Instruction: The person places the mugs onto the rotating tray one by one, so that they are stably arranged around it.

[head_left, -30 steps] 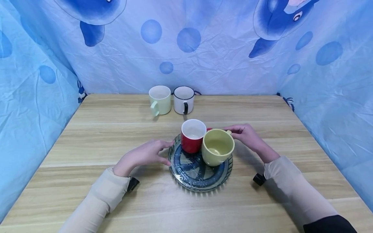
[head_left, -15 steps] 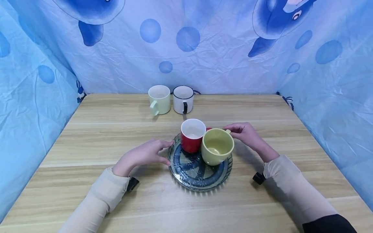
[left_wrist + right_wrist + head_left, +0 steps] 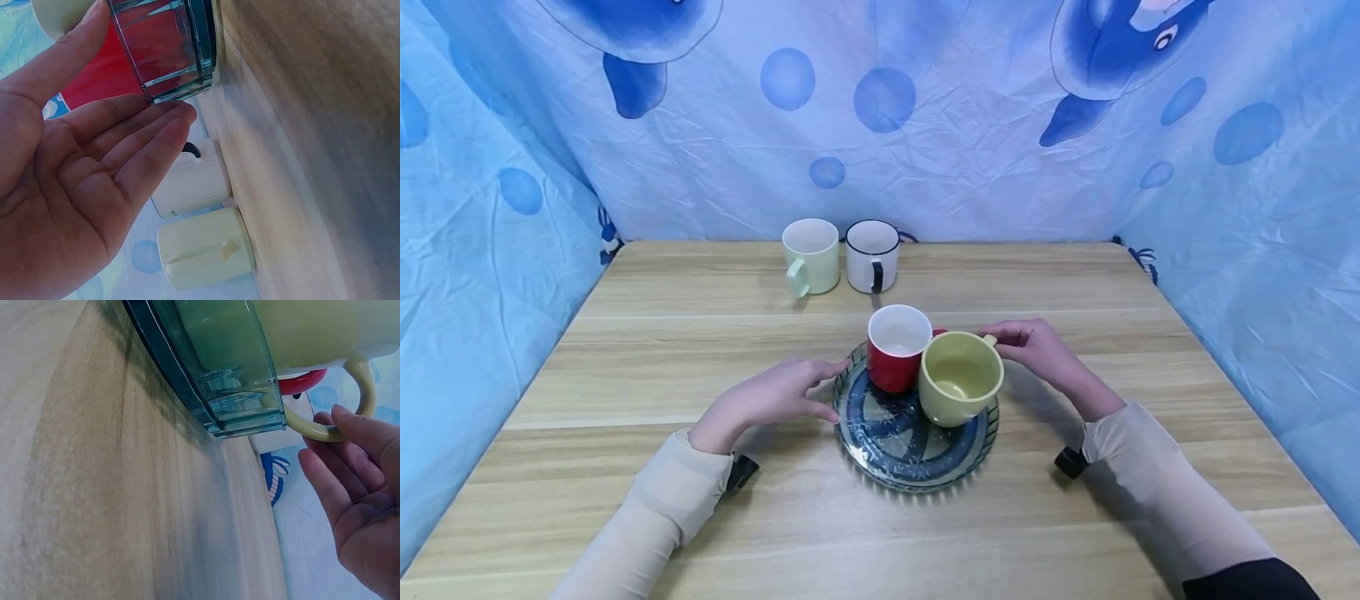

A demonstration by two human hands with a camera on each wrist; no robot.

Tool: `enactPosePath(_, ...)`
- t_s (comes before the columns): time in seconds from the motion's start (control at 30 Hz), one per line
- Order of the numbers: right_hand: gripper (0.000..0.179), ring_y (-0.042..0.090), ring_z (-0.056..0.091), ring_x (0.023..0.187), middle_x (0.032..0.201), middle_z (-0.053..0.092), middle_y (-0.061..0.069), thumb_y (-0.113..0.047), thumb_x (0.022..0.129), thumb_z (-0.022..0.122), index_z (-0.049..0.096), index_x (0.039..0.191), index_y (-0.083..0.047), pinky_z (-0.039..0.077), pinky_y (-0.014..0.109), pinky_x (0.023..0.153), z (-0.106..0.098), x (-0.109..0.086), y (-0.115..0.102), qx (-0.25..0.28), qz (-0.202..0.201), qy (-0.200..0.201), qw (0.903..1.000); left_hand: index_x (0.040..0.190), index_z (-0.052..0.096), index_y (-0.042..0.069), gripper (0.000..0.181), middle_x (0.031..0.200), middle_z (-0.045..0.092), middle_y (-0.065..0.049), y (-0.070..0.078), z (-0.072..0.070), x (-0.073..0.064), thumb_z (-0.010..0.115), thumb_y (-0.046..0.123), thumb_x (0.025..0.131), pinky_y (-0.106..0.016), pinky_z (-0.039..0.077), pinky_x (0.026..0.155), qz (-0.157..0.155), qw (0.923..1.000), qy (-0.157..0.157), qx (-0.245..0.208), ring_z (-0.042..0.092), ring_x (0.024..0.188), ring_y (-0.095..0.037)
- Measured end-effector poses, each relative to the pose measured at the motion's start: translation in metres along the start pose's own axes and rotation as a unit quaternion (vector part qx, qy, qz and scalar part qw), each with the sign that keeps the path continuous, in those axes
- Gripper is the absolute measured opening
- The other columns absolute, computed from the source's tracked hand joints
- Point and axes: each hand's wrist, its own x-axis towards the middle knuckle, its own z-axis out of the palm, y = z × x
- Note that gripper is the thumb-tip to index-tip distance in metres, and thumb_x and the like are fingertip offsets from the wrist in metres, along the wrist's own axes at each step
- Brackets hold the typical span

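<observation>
A round glass dish (image 3: 904, 479) with ridged clear walls stands on the table, its base showing a dark pattern. Inside it at the back is a red mug (image 3: 891, 371), white within. A yellow mug (image 3: 953, 398) stands beside it on the right. My right hand (image 3: 1047, 360) pinches the yellow mug's handle (image 3: 365, 394) between thumb and fingers. On the opposite side my left hand (image 3: 771, 396) is at the dish's left wall, thumb and fingers spread and nearly straight. The left wrist view shows its fingertips against the glass.
Farther back on the wooden table (image 3: 662, 350) stand a pale green mug (image 3: 816, 262) and a white mug (image 3: 880, 265) with a black rim and handle. Blue printed cloth (image 3: 955, 158) hangs behind and along both sides.
</observation>
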Motion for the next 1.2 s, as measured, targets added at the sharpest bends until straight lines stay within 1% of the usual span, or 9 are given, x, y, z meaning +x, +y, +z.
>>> enactPosePath(0.2, 0.042, -0.008, 0.064, 0.096, 0.129, 0.061, 0.025, -0.003, 0.090, 0.065, 0.057, 0.130, 0.004, 0.055, 0.017, 0.088, -0.003, -0.004, 0.000, -0.010, 0.004, -0.025, 0.9996, 0.140, 0.043, -0.006, 0.075, 0.148, 0.043, -0.019, 0.001, -0.001, -0.003, 0.077, 0.026, 0.081, -0.048, 0.038, 0.114, -0.005, 1.0000, -0.004, -0.007, 0.044, 0.136, -0.036)
enactPosePath(0.4, 0.043, -0.010, 0.063, 0.097, 0.127, 0.062, 0.024, -0.010, 0.089, 0.068, 0.058, 0.129, 0.004, 0.054, 0.016, 0.088, -0.009, -0.011, 0.004, -0.020, 0.026, -0.033, 0.9989, 0.141, 0.042, -0.006, 0.076, 0.148, 0.042, -0.020, 0.003, -0.001, -0.007, 0.077, 0.026, 0.082, -0.049, 0.037, 0.114, -0.008, 0.9999, -0.008, -0.006, 0.044, 0.136, -0.036)
enactPosePath(0.57, 0.045, -0.008, 0.063, 0.099, 0.128, 0.062, 0.022, -0.012, 0.089, 0.069, 0.058, 0.129, 0.004, 0.054, 0.016, 0.089, -0.011, -0.016, 0.008, -0.008, 0.033, -0.047, 0.9983, 0.141, 0.042, -0.006, 0.075, 0.148, 0.043, -0.020, 0.003, 0.000, -0.011, 0.076, 0.025, 0.082, -0.048, 0.039, 0.113, -0.004, 0.9999, -0.010, -0.003, 0.046, 0.135, -0.035)
enactPosePath(0.7, 0.043, -0.006, 0.065, 0.096, 0.124, 0.065, 0.022, -0.013, 0.087, 0.070, 0.060, 0.127, 0.003, 0.055, 0.016, 0.087, -0.010, -0.021, 0.009, -0.020, 0.038, -0.054, 0.9976, 0.140, 0.043, -0.007, 0.073, 0.148, 0.043, -0.020, 0.004, 0.000, -0.014, 0.076, 0.025, 0.083, -0.048, 0.040, 0.112, -0.001, 0.9998, -0.017, -0.006, 0.046, 0.135, -0.034)
enactPosePath(0.83, 0.039, -0.005, 0.065, 0.096, 0.120, 0.068, 0.020, -0.013, 0.087, 0.070, 0.063, 0.123, 0.002, 0.054, 0.016, 0.087, -0.008, -0.024, 0.008, -0.040, 0.033, -0.057, 0.9970, 0.140, 0.043, -0.007, 0.072, 0.147, 0.044, -0.020, 0.007, 0.001, -0.017, 0.075, 0.025, 0.084, -0.048, 0.039, 0.113, -0.008, 0.9994, -0.033, -0.007, 0.045, 0.136, -0.035)
enactPosePath(1.07, 0.037, -0.006, 0.064, 0.098, 0.120, 0.069, 0.017, -0.018, 0.089, 0.069, 0.065, 0.121, -0.001, 0.053, 0.014, 0.088, -0.007, -0.025, 0.004, -0.074, 0.029, -0.058, 0.9952, 0.139, 0.044, -0.008, 0.071, 0.146, 0.046, -0.020, 0.015, 0.002, -0.027, 0.075, 0.022, 0.084, -0.048, 0.038, 0.113, -0.013, 0.9990, -0.043, 0.003, 0.045, 0.136, -0.034)
enactPosePath(1.2, 0.037, -0.002, 0.066, 0.100, 0.120, 0.068, 0.016, -0.019, 0.089, 0.070, 0.066, 0.121, -0.002, 0.054, 0.015, 0.087, -0.007, -0.025, 0.003, -0.079, 0.028, -0.058, 0.9948, 0.139, 0.044, -0.008, 0.070, 0.146, 0.046, -0.021, 0.018, 0.003, -0.032, 0.074, 0.023, 0.084, -0.048, 0.038, 0.113, -0.013, 0.9987, -0.049, 0.007, 0.044, 0.136, -0.035)
